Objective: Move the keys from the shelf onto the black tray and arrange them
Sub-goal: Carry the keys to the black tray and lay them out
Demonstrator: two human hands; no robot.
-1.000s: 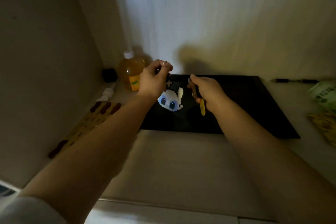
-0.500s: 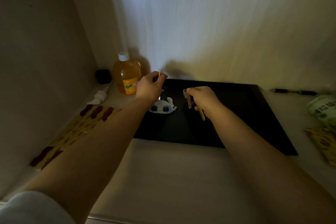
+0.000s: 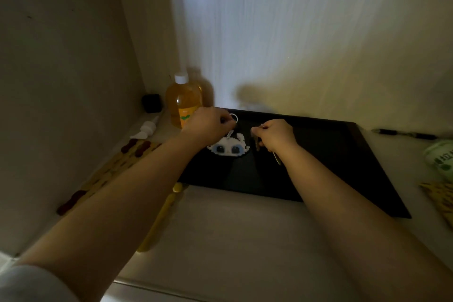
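Note:
A black tray [image 3: 331, 154] lies on the pale shelf against the back wall. On its left part rests a white pixel-style charm [image 3: 228, 148] with two blue eyes, joined to a metal key ring [image 3: 234, 117]. My left hand [image 3: 207, 126] is closed on that ring just above the charm. My right hand [image 3: 275, 136] grips a set of keys [image 3: 256, 141] over the tray's middle; a yellowish tag [image 3: 277, 158] pokes out below the palm. The key blades hang close to the tray; contact is not clear.
An orange-liquid bottle [image 3: 182, 103] with a white cap stands left of the tray, a small black object [image 3: 152, 103] behind it. A yellow patterned sheet [image 3: 107, 174] lies at left. A pen [image 3: 404, 133], a green packet [image 3: 441, 157] and a yellow packet [image 3: 438, 193] sit at right.
Both hands have come down toward the tray. The white charm, hanging upright a second ago, now lies flat on the tray. The keys in my right hand are lower.

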